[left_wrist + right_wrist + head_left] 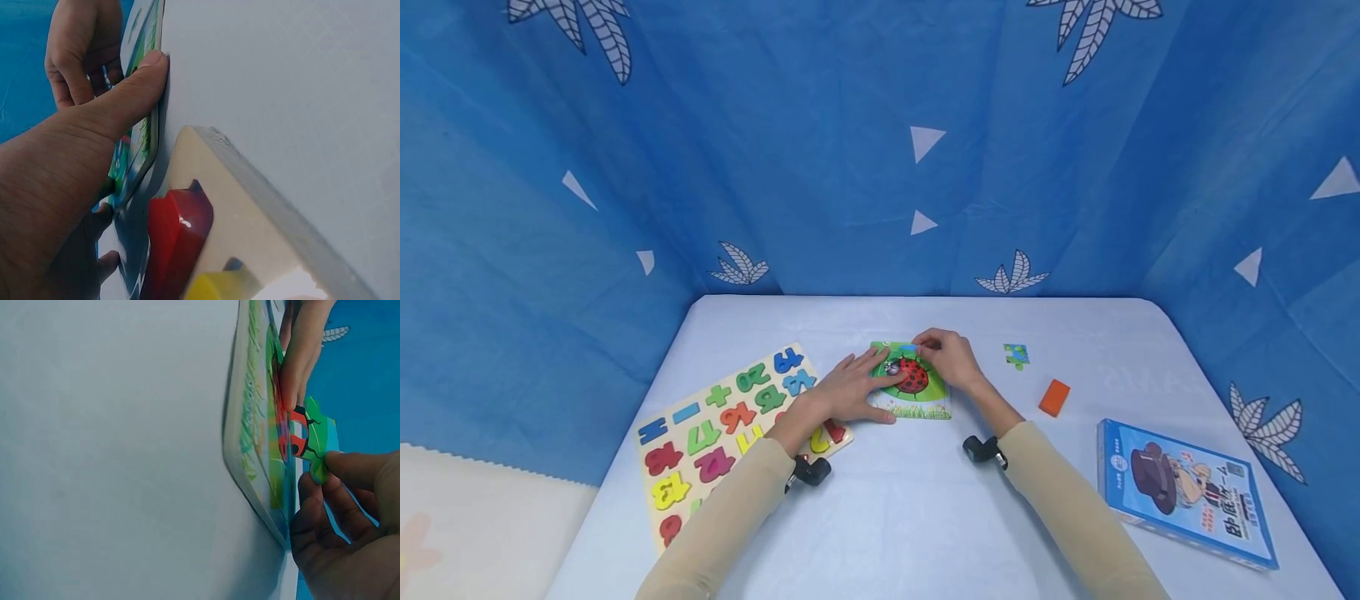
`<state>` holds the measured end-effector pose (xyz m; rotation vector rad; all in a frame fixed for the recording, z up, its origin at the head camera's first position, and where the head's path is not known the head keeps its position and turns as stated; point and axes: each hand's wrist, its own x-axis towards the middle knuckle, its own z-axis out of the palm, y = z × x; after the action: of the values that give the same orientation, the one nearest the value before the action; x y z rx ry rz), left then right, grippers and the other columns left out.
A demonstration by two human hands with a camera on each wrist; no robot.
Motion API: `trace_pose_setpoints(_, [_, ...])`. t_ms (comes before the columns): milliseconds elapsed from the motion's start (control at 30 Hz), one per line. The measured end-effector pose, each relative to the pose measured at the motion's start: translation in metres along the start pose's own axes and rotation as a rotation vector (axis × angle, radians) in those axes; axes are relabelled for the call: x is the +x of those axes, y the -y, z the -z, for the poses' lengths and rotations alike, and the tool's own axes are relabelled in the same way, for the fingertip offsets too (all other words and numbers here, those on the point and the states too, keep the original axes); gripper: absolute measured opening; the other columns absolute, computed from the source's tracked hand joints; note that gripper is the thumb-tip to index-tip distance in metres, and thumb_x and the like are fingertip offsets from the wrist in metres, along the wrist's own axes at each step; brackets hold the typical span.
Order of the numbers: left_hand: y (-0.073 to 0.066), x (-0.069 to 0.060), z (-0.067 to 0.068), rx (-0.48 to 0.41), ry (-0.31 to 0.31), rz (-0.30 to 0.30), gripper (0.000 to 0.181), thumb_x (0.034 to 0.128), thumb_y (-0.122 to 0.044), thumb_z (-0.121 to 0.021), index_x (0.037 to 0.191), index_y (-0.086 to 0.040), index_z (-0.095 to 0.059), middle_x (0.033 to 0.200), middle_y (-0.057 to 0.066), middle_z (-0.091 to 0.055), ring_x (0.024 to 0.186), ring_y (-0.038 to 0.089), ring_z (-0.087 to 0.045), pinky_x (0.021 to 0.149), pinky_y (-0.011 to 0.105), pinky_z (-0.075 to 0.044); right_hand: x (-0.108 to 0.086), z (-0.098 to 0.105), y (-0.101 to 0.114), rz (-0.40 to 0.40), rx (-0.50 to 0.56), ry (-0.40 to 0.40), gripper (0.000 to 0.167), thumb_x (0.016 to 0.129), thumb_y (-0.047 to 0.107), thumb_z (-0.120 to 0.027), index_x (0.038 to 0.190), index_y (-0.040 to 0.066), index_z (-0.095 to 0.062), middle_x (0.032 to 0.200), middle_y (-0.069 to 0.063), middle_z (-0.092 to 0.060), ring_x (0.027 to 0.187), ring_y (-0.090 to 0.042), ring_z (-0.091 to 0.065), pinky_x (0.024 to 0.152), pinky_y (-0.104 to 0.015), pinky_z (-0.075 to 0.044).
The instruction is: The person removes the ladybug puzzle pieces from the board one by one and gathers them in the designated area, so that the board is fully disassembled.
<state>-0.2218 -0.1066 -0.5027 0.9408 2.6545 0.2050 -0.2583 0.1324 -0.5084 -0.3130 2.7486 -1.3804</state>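
The right hand (951,357) pinches the piece (317,436) over the board (932,411), where the left hand (853,388) rests, fingers spread; it looks light, stiff and bendable if forced, best held by its edges.

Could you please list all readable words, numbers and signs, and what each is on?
"20": board
"19": board
"18": board
"17": board
"16": board
"15": board
"13": board
"12": board
"+": board
"-": board
"卧底ゲーム": box
Box's smaller print: too small.
Board's other characters: unclear or covered.
Table's faint marks: unreadable.
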Motion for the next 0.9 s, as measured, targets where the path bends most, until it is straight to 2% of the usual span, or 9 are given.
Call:
trace_pose_setpoints(300, [0.001,0.001,0.000,-0.004,0.004,0.000,0.084,0.0856,-0.078,-0.054,0.157,-0.042,-0.031,0.170,0.005,-0.001,0.156,0.028,0.003,0.123,0.056,-0.009,0.002,0.032,0.000,-0.079,0.069,0.029,0.016,0.099,0.024,-0.066,0.109,0.016,-0.075,0.098,-0.004,-0.073,0.091,-0.026,-0.066,0.071,-0.037,-0.051])
trace_pose_setpoints(567, [0.001,-0.001,0.002,-0.003,-0.005,-0.009,0.083,0.0862,-0.077,-0.055,0.157,-0.041,-0.032,0.170,0.005,-0.002,0.156,0.028,0.002,0.123,0.056,-0.009,0.007,0.071,-0.007,-0.110,0.015,0.109,0.018,0.099,0.026,-0.066,0.110,0.014,-0.074,0.103,-0.007,-0.070,0.092,-0.035,-0.062,0.072,-0.039,-0.051])
trace_pose_setpoints(900, [0.000,-0.002,0.001,-0.004,-0.019,-0.018,0.083,0.0861,-0.076,-0.056,0.157,-0.040,-0.032,0.170,0.006,-0.002,0.156,0.028,0.002,0.123,0.056,-0.009,0.013,0.103,-0.026,-0.157,-0.116,0.198,0.017,0.100,0.024,-0.065,0.109,0.012,-0.073,0.100,-0.006,-0.068,0.092,-0.030,-0.064,0.074,-0.034,-0.050])
